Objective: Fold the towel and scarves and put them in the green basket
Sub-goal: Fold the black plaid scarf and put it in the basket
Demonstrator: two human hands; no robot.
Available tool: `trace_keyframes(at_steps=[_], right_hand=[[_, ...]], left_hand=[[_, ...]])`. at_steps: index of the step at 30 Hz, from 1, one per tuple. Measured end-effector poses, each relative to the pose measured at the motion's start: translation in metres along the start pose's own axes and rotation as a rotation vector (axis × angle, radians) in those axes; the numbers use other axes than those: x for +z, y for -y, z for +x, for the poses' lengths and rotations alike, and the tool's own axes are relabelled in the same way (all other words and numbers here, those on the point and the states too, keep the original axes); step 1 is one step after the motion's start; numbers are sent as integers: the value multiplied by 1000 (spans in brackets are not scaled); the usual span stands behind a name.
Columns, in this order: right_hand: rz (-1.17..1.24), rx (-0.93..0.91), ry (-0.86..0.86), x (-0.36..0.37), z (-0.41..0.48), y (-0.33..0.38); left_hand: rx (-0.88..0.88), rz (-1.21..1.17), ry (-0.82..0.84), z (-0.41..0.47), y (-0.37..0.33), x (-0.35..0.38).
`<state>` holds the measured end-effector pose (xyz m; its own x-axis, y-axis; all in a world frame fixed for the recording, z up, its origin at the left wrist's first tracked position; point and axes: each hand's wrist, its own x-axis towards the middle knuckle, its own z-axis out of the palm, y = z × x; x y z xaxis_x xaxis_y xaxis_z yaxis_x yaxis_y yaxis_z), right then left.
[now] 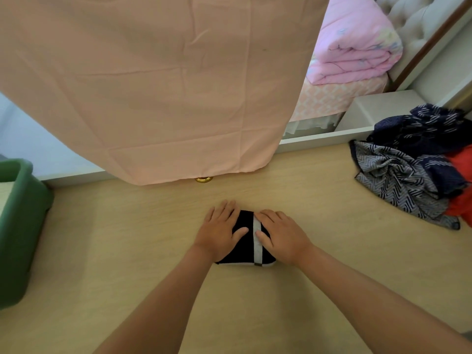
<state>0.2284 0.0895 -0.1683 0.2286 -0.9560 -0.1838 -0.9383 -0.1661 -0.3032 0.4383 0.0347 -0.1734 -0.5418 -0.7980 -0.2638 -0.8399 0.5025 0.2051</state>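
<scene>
A small black cloth with a white stripe lies folded into a compact rectangle on the wooden table. My left hand rests flat on its left half with the fingers straight. My right hand lies flat on its right half, the thumb on the white stripe. The green basket stands at the table's left edge. A heap of unfolded scarves, navy striped, grey zigzag and red, sits at the far right.
A peach curtain hangs over the table's back edge, with a brass fitting under its hem. Behind it at the right are a bed with a folded pink quilt and a white shelf.
</scene>
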Motion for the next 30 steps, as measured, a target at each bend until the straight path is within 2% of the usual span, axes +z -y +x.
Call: trace_keyframes(at_steps=[3, 8, 14, 18, 22, 23, 27, 30], right_hand=[[37, 44, 28, 8, -7, 23], [70, 169, 118, 18, -9, 85], [136, 220, 233, 40, -12, 188], [143, 142, 261, 55, -13, 261], [107, 23, 312, 70, -9, 327], [52, -3, 286, 72, -6, 340], [-171, -155, -4, 78, 8, 372], [-113, -224, 97, 88, 12, 381]], left_hand=[[-89, 46, -62, -24, 11, -3], [-232, -15, -175, -78, 41, -14], [-235, -84, -209, -166, 100, -14], [-233, -232, -120, -222, 142, -6], [-312, -294, -35, -268, 181, -1], [-336, -315, -18, -278, 190, -2], [-438, -525, 17, -307, 218, -4], [-476, -666, 2, -317, 226, -4]])
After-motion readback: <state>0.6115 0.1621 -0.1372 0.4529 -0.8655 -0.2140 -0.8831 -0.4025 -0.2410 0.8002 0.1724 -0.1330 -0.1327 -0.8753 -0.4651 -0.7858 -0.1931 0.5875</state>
